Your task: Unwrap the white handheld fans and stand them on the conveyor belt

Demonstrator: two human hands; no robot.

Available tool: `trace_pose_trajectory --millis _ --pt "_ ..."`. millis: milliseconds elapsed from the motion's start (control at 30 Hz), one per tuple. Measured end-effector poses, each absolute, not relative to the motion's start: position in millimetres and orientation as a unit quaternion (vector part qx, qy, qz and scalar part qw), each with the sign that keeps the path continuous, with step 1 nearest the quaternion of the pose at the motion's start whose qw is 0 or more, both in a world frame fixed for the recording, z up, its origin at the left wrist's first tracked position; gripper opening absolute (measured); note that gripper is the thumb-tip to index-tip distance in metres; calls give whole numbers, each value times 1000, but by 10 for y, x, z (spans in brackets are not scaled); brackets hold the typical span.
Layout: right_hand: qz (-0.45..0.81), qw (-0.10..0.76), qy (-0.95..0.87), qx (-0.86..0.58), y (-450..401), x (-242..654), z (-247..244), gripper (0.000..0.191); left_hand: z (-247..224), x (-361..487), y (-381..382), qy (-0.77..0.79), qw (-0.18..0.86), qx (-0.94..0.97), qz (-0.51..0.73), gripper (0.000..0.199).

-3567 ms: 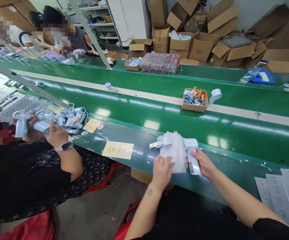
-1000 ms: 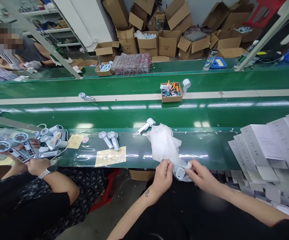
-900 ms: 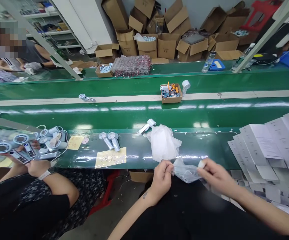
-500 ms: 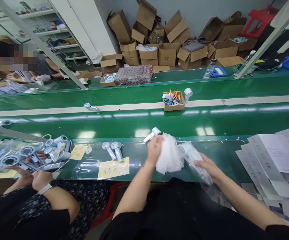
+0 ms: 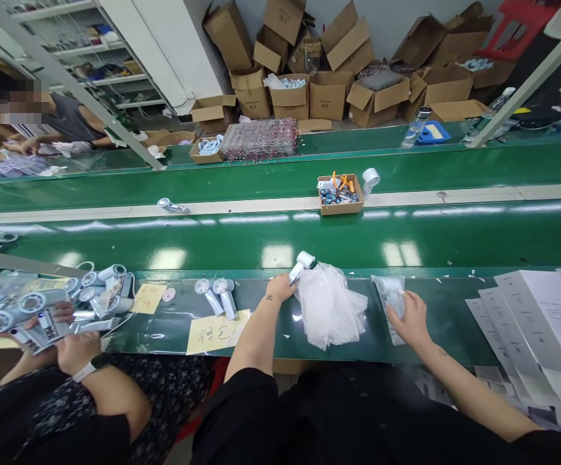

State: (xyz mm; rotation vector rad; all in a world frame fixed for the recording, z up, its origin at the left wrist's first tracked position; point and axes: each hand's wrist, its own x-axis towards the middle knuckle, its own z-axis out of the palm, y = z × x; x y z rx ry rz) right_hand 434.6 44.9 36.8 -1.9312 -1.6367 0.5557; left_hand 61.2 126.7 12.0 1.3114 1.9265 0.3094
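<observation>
While a co-worker's hand [image 5: 79,354] shows at far left beside a heap of small fans [image 5: 110,294], two more fans [image 5: 225,300] lie side by side on the green surface [image 5: 164,330], just beyond a yellow note [image 5: 212,334]. Next along, the person's left hand [image 5: 280,287] is stretched forward to a single fan [image 5: 304,260], fingers at the near end of its handle; whether they have closed around it cannot be told from this angle. The single fan lies aslant, its long axis running from the handle at near left, by the fingers, to the round head at far right. It thus sits ahead of the left hand and a little to its right, and that hand is plainly the nearer of the two. Just on the near side of the fan, a loose stack of white bags [image 5: 331,310] spreads between the hands. Right of the stack, well apart from the single fan, the right hand [image 5: 410,316] has thumb and fingers at the right edge of a clear bag [image 5: 391,290] with something pale inside; whether it grips or merely touches is unclear. At far right, white boxes [image 5: 523,329] overlap in a slanting row.
</observation>
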Motion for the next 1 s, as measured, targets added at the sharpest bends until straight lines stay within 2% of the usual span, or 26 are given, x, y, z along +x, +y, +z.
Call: trace_pose_trajectory --millis 33,100,200,267,333,400,467,567,633,800,1000 --pt "250 299 -610 -690 461 4233 499 44 148 628 1230 760 395 495 146 24" --pt "436 316 -553 -636 511 3924 714 35 231 710 1113 762 422 448 204 27" --pt "716 276 -335 -547 649 3354 873 31 406 969 791 742 466 384 291 41" --pt "800 284 -232 -474 750 3034 903 32 519 1193 501 701 509 360 346 47" --pt "825 320 -208 -418 825 2854 917 31 578 1391 213 624 572 355 397 48" --pt "816 358 -211 -401 860 2832 931 27 548 1514 -17 568 591 381 428 49" --pt "811 367 -193 -412 856 2917 940 23 431 1558 -162 584 535 450 413 50" --pt "825 339 -162 -422 798 3086 935 20 169 1552 -239 626 406 581 324 49" --pt "835 324 -156 -417 740 3175 933 22 8 1532 -239 628 373 628 269 50" --pt "865 311 -180 -350 582 3424 1013 44 -174 1401 -167 646 406 599 241 33" --pt "808 270 -277 -445 416 3570 1068 44 -44 1236 39 641 453 561 265 26"
